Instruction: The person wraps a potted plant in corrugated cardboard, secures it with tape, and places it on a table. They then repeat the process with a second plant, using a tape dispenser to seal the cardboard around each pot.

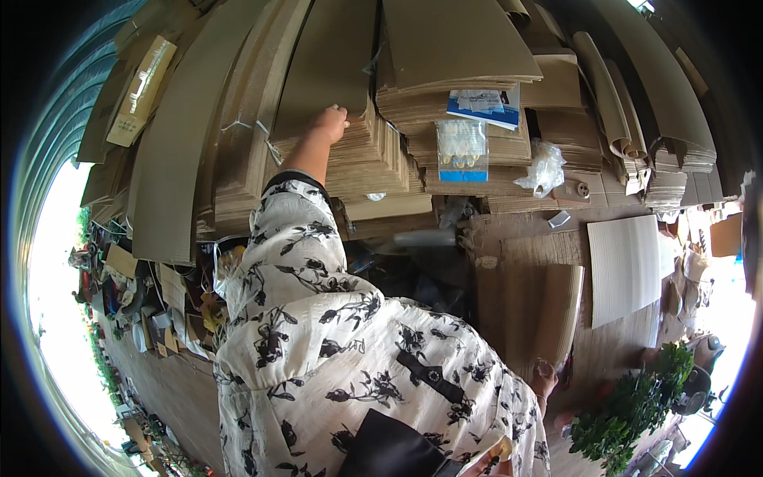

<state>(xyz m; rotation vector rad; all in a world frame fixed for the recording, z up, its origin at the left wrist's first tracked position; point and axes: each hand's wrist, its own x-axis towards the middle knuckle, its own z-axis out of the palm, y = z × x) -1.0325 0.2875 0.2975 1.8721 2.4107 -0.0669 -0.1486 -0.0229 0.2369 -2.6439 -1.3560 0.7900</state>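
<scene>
My left hand [332, 123] reaches forward to the near edge of a tall stack of brown cardboard sheets [328, 53]. Its fingers are curled at the top sheet's edge; whether they pinch it is hidden. Down at my right side, my right hand [543, 380] grips the lower end of a bundle of cardboard sheets [557, 316]. That bundle stands on edge beside my body, and its layered edges show. Another cardboard stack [459, 42] adjoins the first on the right.
A blue-and-white booklet [484, 110], a clear bag of small parts [462, 149] and a crumpled plastic bag [543, 167] lie along the right stack. White corrugated sheet [625, 268] lies farther right. A leafy plant [635, 405] stands at lower right. Strapped cardboard [241, 119] is on the left.
</scene>
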